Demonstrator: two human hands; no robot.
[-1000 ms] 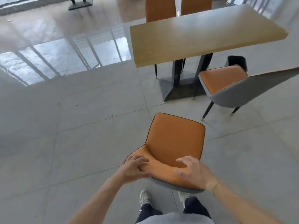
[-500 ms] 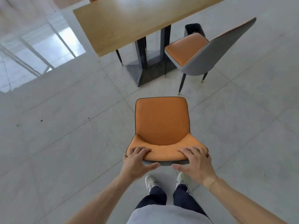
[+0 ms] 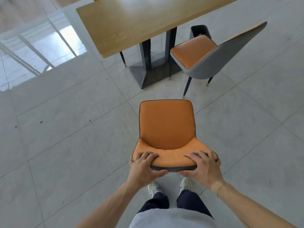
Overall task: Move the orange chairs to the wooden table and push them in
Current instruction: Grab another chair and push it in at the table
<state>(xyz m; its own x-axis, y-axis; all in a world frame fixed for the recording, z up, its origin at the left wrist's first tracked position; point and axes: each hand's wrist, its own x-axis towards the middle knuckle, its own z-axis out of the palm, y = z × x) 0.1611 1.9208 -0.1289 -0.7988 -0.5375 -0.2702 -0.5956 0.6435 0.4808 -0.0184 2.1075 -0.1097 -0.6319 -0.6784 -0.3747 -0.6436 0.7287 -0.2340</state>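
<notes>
An orange chair [image 3: 166, 125] with a grey shell is right in front of me, its seat facing the wooden table [image 3: 139, 20]. My left hand [image 3: 144, 167] grips the left end of its backrest top and my right hand [image 3: 202, 168] grips the right end. A gap of bare floor lies between this chair and the table's near left corner. A second orange chair [image 3: 195, 55] stands at the table's near right side, its seat partly under the tabletop.
The table rests on a dark pedestal base [image 3: 153, 71]. A dark bin [image 3: 199, 31] sits behind the second chair. A thin dark chair leg [image 3: 123, 58] shows under the table's left edge. My feet [image 3: 169, 186] are just behind the held chair. Glossy tiled floor spreads to the left.
The chair has swung from skewed to square with the table, and both hands have slid from the backrest's front face to gripping its top edge. The table looks nearer.
</notes>
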